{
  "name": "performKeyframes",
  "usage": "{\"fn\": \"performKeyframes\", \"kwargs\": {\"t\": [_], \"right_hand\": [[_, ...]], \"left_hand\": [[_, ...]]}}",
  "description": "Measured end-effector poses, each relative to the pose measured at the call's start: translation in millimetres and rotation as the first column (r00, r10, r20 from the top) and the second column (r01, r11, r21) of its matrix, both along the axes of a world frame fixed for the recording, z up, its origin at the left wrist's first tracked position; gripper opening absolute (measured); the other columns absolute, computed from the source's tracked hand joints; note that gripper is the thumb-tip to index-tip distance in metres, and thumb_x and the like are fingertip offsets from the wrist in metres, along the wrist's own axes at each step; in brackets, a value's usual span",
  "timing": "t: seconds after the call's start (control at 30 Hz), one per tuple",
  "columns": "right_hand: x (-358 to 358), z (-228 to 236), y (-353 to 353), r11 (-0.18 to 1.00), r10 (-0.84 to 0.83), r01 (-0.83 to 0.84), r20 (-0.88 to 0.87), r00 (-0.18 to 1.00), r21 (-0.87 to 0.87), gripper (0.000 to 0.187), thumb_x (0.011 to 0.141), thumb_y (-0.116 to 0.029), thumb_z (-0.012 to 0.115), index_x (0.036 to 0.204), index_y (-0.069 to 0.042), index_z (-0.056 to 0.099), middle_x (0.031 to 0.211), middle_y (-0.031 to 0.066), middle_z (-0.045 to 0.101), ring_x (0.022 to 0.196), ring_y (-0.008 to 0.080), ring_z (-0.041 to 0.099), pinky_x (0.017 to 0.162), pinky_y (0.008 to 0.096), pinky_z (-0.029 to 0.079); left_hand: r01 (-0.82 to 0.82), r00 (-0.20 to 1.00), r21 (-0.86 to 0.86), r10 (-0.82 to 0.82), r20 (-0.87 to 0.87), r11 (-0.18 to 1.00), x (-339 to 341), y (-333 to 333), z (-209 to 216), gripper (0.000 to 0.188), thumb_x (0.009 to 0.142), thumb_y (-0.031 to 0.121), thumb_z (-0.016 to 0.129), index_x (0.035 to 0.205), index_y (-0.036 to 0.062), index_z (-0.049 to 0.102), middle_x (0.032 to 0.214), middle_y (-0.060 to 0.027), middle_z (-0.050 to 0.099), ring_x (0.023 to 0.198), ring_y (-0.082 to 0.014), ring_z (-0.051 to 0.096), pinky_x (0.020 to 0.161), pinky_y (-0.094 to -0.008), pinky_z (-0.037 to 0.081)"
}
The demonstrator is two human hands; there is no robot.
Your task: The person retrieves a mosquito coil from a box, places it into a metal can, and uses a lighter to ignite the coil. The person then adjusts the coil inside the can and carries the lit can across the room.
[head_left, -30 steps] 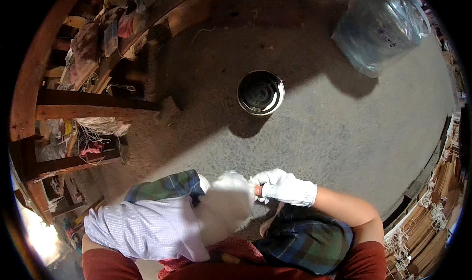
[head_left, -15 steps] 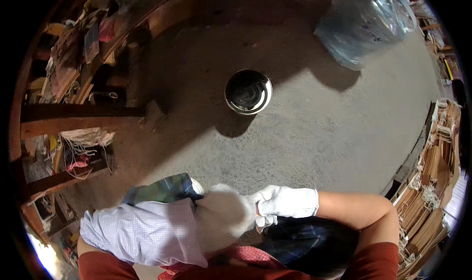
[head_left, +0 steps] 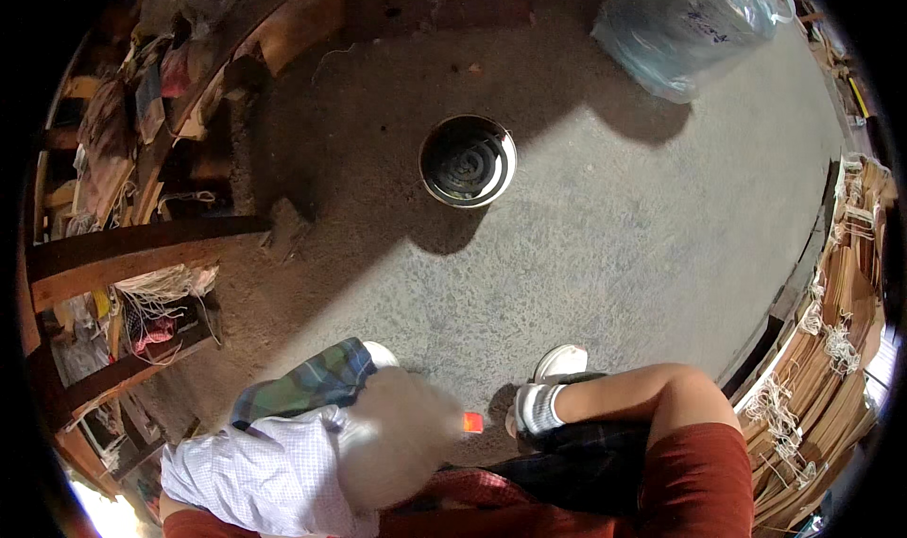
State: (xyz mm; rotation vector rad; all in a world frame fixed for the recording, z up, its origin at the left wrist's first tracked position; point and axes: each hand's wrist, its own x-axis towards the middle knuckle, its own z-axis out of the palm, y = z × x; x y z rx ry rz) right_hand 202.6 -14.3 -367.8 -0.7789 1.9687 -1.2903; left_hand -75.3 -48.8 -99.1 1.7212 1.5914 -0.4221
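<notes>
My left arm, in a pale checked sleeve [head_left: 260,462], reaches in from the lower left. At its end a rounded beige shape [head_left: 397,439], smeared by blur, covers most of my left hand [head_left: 351,434]; a bit of white glove shows at its edge, the fingers hidden. A small orange-red piece [head_left: 472,423] sticks out at the shape's right side; its kind is unclear. Apart from it, to the right, is my right hand [head_left: 537,410] in a white knit glove. It points away from me, its cuff in front and its fingers out of sight in shadow.
Ahead on the concrete floor stands a round tin [head_left: 433,187] with a dark spiral inside. A clear plastic bag [head_left: 680,33] lies far right. Wooden beams [head_left: 142,264] with rags and strings line the left; tied brown bundles [head_left: 831,340] stand right. White shoes [head_left: 562,360] are near my hands.
My right hand has moved from beside the beige shape out to the right and turned downward. The shape has shifted slightly left and down, and the orange-red piece shows more. The view has tilted a little.
</notes>
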Motion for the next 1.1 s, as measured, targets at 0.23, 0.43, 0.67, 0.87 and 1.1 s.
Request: {"fn": "performKeyframes", "kwargs": {"t": [0.23,0.43,0.67,0.87,1.1], "right_hand": [[-2,7,-16,0.931,0.219,-0.188,-0.069,0.973,0.312,0.021,0.081,-0.021,0.057,0.093,-0.018,0.074,0.099,0.0025,0.07,0.094,0.023,0.065,0.069,0.0448,0.05],[-5,24,-14,0.892,0.28,-0.237,-0.059,0.958,0.386,0.024,0.079,-0.021,0.056,0.095,-0.01,0.073,0.104,0.007,0.068,0.096,0.0276,0.063,0.071,0.0442,0.048],[50,-31,-54,0.923,-0.015,0.096,-0.212,0.977,0.373,0.02,0.075,-0.019,0.056,0.081,-0.008,0.071,0.087,0.0064,0.066,0.086,0.0285,0.062,0.069,0.0422,0.047],[17,9,-23,0.898,0.242,-0.123,-0.239,0.94,0.423,0.023,0.075,-0.021,0.057,0.087,-0.009,0.073,0.092,0.0067,0.068,0.09,0.0268,0.062,0.072,0.042,0.048],[14,-1,-31,0.919,0.227,-0.137,-0.212,0.951,0.369,0.026,0.078,-0.021,0.057,0.093,-0.005,0.071,0.105,0.0117,0.067,0.099,0.0277,0.062,0.078,0.0396,0.05]], "left_hand": [[0.117,0.993,0.118,-0.115,-0.022,0.986,4,10,-8,0.006,0.071,0.018,0.062,0.072,0.0119,0.06,0.066,-0.0021,0.057,0.067,-0.0196,0.06,0.056,-0.0333,0.042],[0.259,0.965,0.152,-0.249,-0.08,0.954,10,19,-3,0.006,0.071,0.018,0.061,0.071,0.0132,0.058,0.065,-0.0017,0.055,0.065,-0.0186,0.058,0.054,-0.0325,0.038],[0.152,0.981,0.199,-0.173,0.091,0.968,8,33,-14,0.008,0.069,0.018,0.059,0.07,0.0118,0.055,0.061,-0.0024,0.05,0.062,-0.0209,0.055,0.053,-0.0347,0.042],[0.039,0.985,0.294,-0.086,0.149,0.955,11,24,-23,0.008,0.067,0.017,0.059,0.069,0.0111,0.054,0.061,-0.0055,0.051,0.061,-0.024,0.056,0.052,-0.0355,0.043],[0.185,0.981,0.221,-0.192,0.01,0.958,13,27,-7,0.007,0.07,0.017,0.06,0.069,0.0131,0.055,0.062,-0.0031,0.053,0.061,-0.0204,0.057,0.053,-0.0339,0.042]]}}
